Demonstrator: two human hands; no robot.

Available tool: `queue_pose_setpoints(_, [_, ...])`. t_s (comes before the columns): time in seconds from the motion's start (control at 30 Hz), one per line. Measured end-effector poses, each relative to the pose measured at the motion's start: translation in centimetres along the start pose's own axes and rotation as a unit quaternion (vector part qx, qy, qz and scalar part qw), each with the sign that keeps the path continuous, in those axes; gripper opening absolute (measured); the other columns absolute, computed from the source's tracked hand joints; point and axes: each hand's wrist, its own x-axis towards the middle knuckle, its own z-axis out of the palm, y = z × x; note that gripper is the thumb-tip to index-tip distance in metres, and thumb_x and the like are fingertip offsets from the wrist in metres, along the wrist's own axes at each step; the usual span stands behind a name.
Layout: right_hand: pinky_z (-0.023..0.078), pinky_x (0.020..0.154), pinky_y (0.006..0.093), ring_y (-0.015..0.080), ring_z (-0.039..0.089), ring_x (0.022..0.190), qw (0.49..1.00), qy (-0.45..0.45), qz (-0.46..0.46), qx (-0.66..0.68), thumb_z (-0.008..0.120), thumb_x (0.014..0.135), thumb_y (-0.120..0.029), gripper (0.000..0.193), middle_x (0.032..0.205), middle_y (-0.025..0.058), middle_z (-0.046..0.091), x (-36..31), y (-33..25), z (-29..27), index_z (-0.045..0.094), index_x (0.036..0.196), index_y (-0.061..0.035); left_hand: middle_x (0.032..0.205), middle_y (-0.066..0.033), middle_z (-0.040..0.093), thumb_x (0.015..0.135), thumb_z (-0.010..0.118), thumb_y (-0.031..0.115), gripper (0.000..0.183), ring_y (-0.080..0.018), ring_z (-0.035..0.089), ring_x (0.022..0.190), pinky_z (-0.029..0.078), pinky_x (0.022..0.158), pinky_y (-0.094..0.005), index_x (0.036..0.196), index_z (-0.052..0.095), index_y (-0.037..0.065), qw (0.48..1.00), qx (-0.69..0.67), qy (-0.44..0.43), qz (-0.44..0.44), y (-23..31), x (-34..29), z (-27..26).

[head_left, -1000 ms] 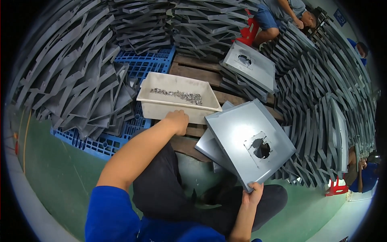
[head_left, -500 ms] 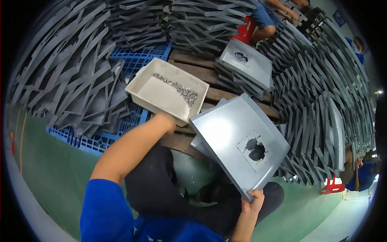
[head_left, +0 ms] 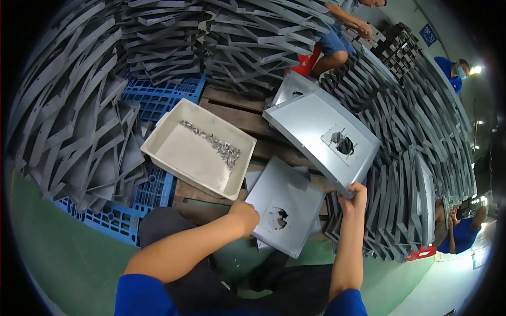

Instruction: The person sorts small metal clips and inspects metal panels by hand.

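My right hand (head_left: 354,198) grips the near corner of a grey sheet-metal panel (head_left: 311,124) with folded edges and an irregular cutout. The panel is tilted, its far end over another cutout panel (head_left: 292,84) at the back. My left hand (head_left: 245,217) is closed at the left edge of a second such panel (head_left: 290,192), which lies in front of me over other sheet metal; its fingertips are hidden. A cream plastic tray (head_left: 182,184) stands just beyond my left hand, with many small shiny metal pieces (head_left: 213,142) along its far and right side.
Tall stacks of grey metal panels rise at the left (head_left: 68,105), back (head_left: 253,42) and right (head_left: 390,195). Beneath are a wooden pallet (head_left: 232,108) and a blue plastic pallet (head_left: 150,197). A person (head_left: 334,42) sits at the back; others are at the right.
My right hand has swung the upper panel away and up toward the back stack, uncovering the panel below. My left hand has come from the tray's near side to that lower panel's edge.
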Motion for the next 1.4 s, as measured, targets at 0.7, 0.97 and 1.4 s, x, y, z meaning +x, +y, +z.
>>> queue_pose_setpoints(0.7, [0.050,0.072,0.0349,0.0271,0.055,0.084,0.997,-0.017,-0.001,-0.075,0.052,0.062,-0.001,0.037,0.096,0.0099,0.054,24.8,2.5,1.0,0.051,0.100,0.0010,0.089,-0.0151,0.065,0.073,0.064,0.017,0.024,-0.0290,0.064,0.083,0.048,0.075,-0.0404,0.093,0.065,0.004,0.993,-0.012,0.109,0.051,1.2,2.0,2.1])
queue_pose_setpoints(0.97, [0.045,0.080,0.0327,0.0223,0.055,0.084,0.824,-0.014,-0.271,-0.497,0.054,0.086,-0.018,0.038,0.094,0.0159,0.061,28.4,2.8,-2.2,0.054,0.106,0.0131,0.088,-0.0113,0.066,0.073,0.063,0.017,0.018,-0.0264,0.065,0.083,0.048,0.071,-0.0397,0.087,0.066,0.007,0.993,-0.056,0.083,0.059,2.6,4.1,2.7])
queue_pose_setpoints(1.4, [0.048,0.084,0.0316,0.0215,0.059,0.100,0.741,-0.239,-0.124,-0.615,0.064,0.087,-0.021,0.058,0.123,0.0141,0.058,4.5,4.1,-1.0,0.044,0.136,0.0010,0.103,-0.0100,0.066,0.078,0.067,0.022,0.028,-0.0242,0.062,0.092,0.044,0.076,-0.0396,0.102,0.071,0.008,0.999,-0.013,-0.010,0.039,2.0,2.7,0.1])
